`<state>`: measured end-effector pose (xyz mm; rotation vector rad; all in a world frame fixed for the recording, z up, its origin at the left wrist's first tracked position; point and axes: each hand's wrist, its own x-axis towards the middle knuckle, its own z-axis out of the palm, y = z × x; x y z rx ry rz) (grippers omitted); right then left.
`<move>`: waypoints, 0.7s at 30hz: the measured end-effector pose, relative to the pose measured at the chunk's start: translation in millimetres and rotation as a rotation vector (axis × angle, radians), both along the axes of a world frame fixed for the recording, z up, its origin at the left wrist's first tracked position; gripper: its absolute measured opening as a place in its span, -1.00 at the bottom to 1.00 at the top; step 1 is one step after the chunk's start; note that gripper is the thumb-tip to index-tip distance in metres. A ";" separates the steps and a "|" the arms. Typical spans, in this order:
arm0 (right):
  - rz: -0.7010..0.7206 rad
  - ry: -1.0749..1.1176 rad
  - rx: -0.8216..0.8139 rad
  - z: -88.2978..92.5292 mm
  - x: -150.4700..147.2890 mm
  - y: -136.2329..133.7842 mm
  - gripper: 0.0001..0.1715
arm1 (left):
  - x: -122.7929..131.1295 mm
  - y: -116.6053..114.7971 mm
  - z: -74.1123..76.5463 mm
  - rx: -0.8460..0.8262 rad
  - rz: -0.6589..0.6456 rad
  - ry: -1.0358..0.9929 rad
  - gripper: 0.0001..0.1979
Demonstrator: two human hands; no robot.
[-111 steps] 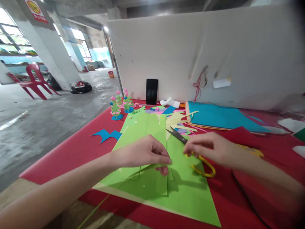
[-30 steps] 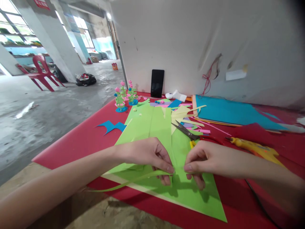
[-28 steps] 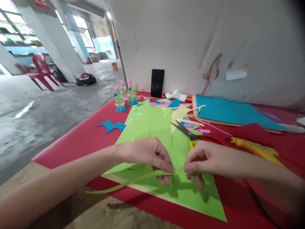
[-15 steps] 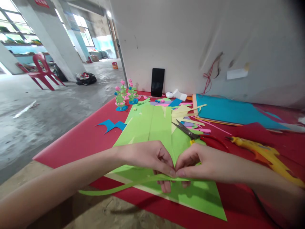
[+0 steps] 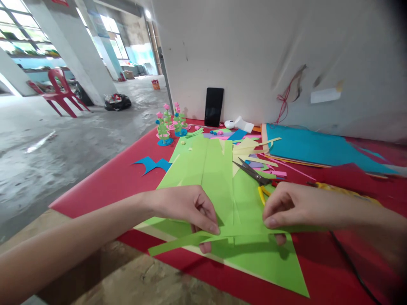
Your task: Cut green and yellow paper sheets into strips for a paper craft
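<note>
With our left hand and right hand each pinched narrow, we held the long, thin lime-green paper strip above the large lime-green paper sheet, apparently already cut but not yet fastened, while tiered green-and-pink paper ornaments stood seemingly complete beyond.

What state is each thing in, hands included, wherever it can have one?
Green strip, held up, left end loose.
Left hand, pinching the green strip.
Right hand, pinching the green strip.
Scissors, open, lying down.
Glue gun, lying down, partly hidden.
Phone, propped upright, dark.
Paper ornaments, standing upright.
Chair, upright.
</note>
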<state>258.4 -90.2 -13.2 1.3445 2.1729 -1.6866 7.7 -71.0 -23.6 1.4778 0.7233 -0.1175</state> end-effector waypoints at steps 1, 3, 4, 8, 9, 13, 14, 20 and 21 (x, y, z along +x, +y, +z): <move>0.005 -0.010 0.002 -1.3 0.7 0.9 -0.70 | -0.4 -0.8 -1.4 0.004 0.018 -0.017 -0.86; 0.008 -0.019 0.006 -3.3 1.0 1.8 -0.70 | -0.7 -1.8 -4.9 0.012 0.054 -0.047 -0.84; 0.008 -0.019 0.010 -3.8 0.6 2.0 -0.71 | -0.7 -1.8 -6.8 0.019 0.073 -0.052 -0.84; 0.059 -0.002 0.039 -3.2 -6.1 2.2 -0.71 | -0.8 -0.5 -12.6 0.009 0.125 -0.060 -0.82; 0.072 0.008 0.042 -3.2 -9.7 2.1 -0.71 | -0.4 -0.4 -13.3 -0.007 0.131 -0.064 -0.82; 0.081 0.131 -0.064 -6.7 -29.3 1.6 -0.65 | 2.4 -1.6 -12.9 -0.038 0.127 -0.075 -0.83; 0.068 0.163 -0.103 -8.2 -34.0 1.6 -0.63 | 3.1 -2.3 -12.5 -0.037 0.124 -0.078 -0.82; -0.009 0.221 -0.113 -9.6 -46.2 1.9 -0.64 | 3.2 -6.3 -12.0 -0.043 0.187 -0.113 -0.79; -0.018 0.221 -0.101 -8.3 -46.1 1.6 -0.65 | 3.0 -6.8 -12.0 -0.047 0.203 -0.122 -0.80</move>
